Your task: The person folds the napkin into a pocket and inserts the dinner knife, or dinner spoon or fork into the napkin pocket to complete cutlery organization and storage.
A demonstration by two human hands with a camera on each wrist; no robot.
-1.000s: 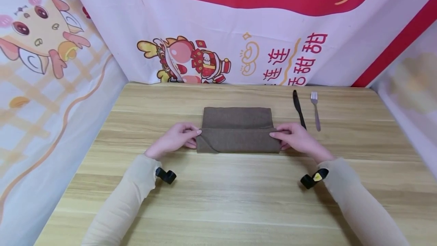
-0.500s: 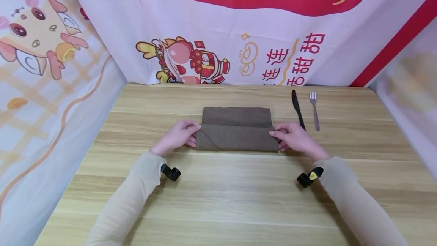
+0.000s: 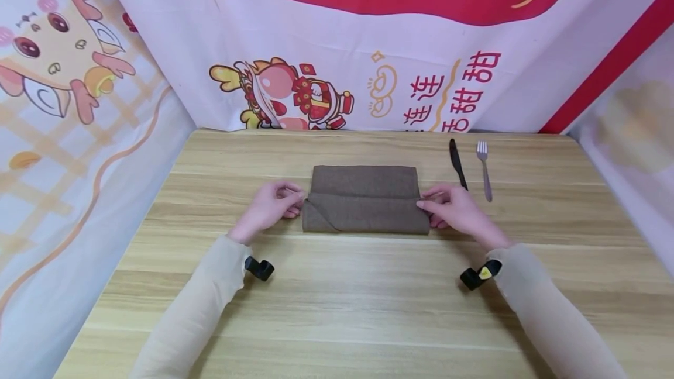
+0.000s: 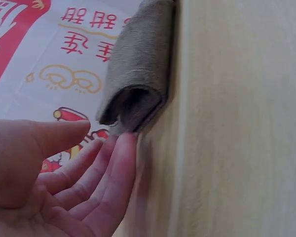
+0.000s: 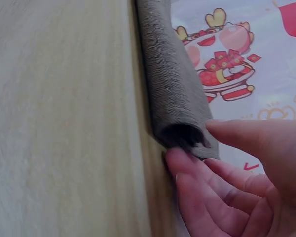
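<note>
A brown cloth napkin (image 3: 365,213) lies folded on the table, its near part doubled over toward the back. A diagonal crease marks its left front corner. My left hand (image 3: 276,200) is just off the left end, thumb and fingers apart. In the left wrist view, the fingertips (image 4: 126,143) are right below the hollow end of the fold. At the other end, my right hand (image 3: 449,208) has its thumb tip at the fold's upper edge. Its loosely bent fingers (image 5: 187,160) sit under the hollow end in the right wrist view, with no cloth pinched between.
Behind the right hand lie a black knife (image 3: 457,162) and a fork (image 3: 484,169) on the wooden table (image 3: 337,303). A printed white and red cloth (image 3: 326,34) hangs along the table's back edge. Each wrist wears a small black camera.
My left hand has let go of the napkin's left edge and drawn slightly left. The folded-over flap has settled flatter. My right hand has loosened while staying at its end.
</note>
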